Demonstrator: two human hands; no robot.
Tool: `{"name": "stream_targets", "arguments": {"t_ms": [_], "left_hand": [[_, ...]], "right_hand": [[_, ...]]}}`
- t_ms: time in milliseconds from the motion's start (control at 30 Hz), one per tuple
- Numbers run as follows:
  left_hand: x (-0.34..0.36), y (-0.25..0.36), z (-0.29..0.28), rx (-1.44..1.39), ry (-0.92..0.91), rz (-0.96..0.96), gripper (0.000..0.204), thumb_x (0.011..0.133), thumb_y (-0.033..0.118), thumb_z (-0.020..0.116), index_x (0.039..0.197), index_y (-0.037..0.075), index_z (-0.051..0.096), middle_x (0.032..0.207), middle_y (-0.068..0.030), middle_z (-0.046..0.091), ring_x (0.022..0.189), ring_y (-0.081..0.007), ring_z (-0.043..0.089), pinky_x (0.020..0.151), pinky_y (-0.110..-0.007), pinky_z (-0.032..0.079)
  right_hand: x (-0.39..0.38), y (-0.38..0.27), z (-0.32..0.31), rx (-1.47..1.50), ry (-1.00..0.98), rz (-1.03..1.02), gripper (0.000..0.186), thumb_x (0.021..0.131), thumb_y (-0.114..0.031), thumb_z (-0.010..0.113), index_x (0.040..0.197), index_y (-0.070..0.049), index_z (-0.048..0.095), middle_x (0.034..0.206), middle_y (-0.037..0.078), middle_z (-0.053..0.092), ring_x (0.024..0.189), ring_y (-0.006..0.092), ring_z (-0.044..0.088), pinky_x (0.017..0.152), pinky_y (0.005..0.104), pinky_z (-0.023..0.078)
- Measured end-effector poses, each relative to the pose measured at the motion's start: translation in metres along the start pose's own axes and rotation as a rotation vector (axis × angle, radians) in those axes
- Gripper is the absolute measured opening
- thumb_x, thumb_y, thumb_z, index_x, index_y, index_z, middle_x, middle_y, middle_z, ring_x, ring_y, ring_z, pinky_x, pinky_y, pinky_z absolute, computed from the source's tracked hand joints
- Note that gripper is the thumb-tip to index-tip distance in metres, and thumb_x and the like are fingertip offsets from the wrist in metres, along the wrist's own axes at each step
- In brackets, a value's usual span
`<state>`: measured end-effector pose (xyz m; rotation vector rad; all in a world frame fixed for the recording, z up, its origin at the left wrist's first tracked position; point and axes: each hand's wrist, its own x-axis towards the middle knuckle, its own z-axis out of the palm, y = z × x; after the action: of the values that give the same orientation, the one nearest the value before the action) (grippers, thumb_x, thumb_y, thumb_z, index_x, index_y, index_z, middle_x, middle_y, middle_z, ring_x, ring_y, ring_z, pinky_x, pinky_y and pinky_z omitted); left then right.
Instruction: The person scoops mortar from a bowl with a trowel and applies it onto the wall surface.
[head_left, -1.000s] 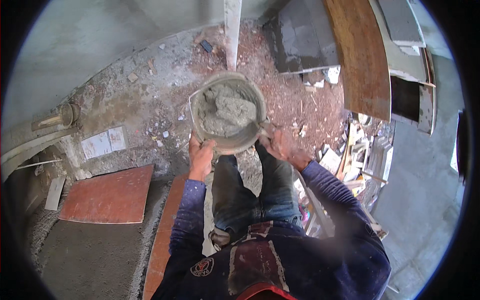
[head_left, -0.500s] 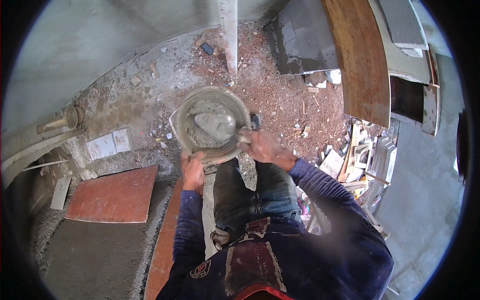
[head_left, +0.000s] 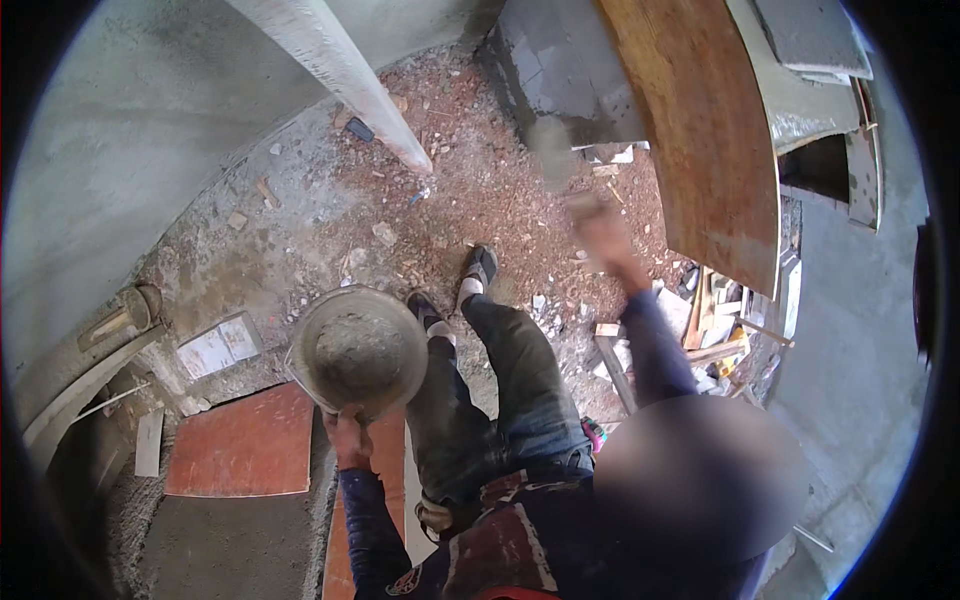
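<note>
My left hand [head_left: 350, 435] grips the lower rim of a round grey bucket [head_left: 408, 380], tilted slightly, with wet mortar [head_left: 355, 340] inside. My right hand [head_left: 600, 225] reaches out to the upper right, closed around what looks like a trowel [head_left: 555, 155], smeared by motion, its blade in front of the grey tiled surface [head_left: 540, 60]. Whether mortar is on the blade I cannot tell. My legs stand on the rubble-covered floor [head_left: 390, 230], right of the bucket.
A pale post [head_left: 340, 80] rises at the top. A wooden board [head_left: 710, 140] and grey ledges [head_left: 805, 35] stand on the right above scrap wood [head_left: 720, 340]. Red boards [head_left: 240, 440] lie at lower left; a bare concrete wall [head_left: 100, 150] curves along the left.
The bucket has moved down and left in my left hand. My right hand has left the bucket and swung up and right with the trowel. My view has shifted slightly.
</note>
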<state>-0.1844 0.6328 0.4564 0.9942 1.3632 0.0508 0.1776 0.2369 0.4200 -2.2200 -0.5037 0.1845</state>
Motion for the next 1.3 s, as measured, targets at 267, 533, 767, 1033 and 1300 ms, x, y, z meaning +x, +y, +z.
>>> {"name": "stream_targets", "arguments": {"t_ms": [267,533,767,1033,1300], "left_hand": [[0.062,-0.027,0.02,0.193,-0.22,0.054,0.042,0.08,0.003,0.059,0.122,0.001,0.053,0.114,-0.0101,0.059,0.101,-0.0211,0.058,0.083,-0.034,0.049],[-0.001,0.092,0.118,0.351,-0.572,0.407,0.067,0.074,-0.008,0.049,0.141,0.0,0.04,0.132,-0.0145,0.052,0.12,-0.0239,0.051,0.104,-0.035,0.038],[0.01,0.141,0.114,0.618,-0.765,0.836,0.063,0.077,-0.007,0.051,0.138,-0.002,0.04,0.131,-0.0146,0.054,0.12,-0.0244,0.052,0.104,-0.035,0.039],[0.026,0.162,0.083,0.412,-0.75,0.211,0.06,0.078,-0.01,0.048,0.137,-0.001,0.041,0.126,-0.0113,0.055,0.114,-0.0208,0.054,0.098,-0.033,0.044],[0.042,0.149,0.082,0.232,-0.684,0.124,0.06,0.079,-0.008,0.052,0.137,0.001,0.041,0.123,-0.0104,0.056,0.11,-0.0209,0.054,0.096,-0.032,0.043]], "right_hand": [[0.035,-0.298,-0.151,-0.295,0.249,0.253,0.029,0.092,-0.02,0.064,0.117,-0.006,0.059,0.082,-0.001,0.063,0.067,0.0081,0.056,0.058,0.0251,0.045],[-0.024,-0.258,0.042,-1.038,-0.619,0.155,0.026,0.094,-0.016,0.044,0.111,-0.008,0.061,0.089,0.015,0.066,0.073,0.0282,0.068,0.065,0.0435,0.056],[-0.036,-0.231,0.119,-0.541,-0.801,0.233,0.032,0.089,-0.026,0.056,0.11,-0.002,0.06,0.082,0.023,0.064,0.082,0.0359,0.066,0.071,0.0456,0.054],[-0.071,-0.281,0.123,-0.197,-0.57,0.36,0.045,0.09,-0.035,0.058,0.122,-0.004,0.056,0.094,0.025,0.067,0.082,0.044,0.065,0.075,0.0511,0.053],[-0.063,-0.27,0.107,-0.287,-0.537,0.243,0.038,0.092,-0.029,0.055,0.119,-0.003,0.056,0.088,0.024,0.067,0.076,0.0435,0.065,0.069,0.0497,0.053]]}}
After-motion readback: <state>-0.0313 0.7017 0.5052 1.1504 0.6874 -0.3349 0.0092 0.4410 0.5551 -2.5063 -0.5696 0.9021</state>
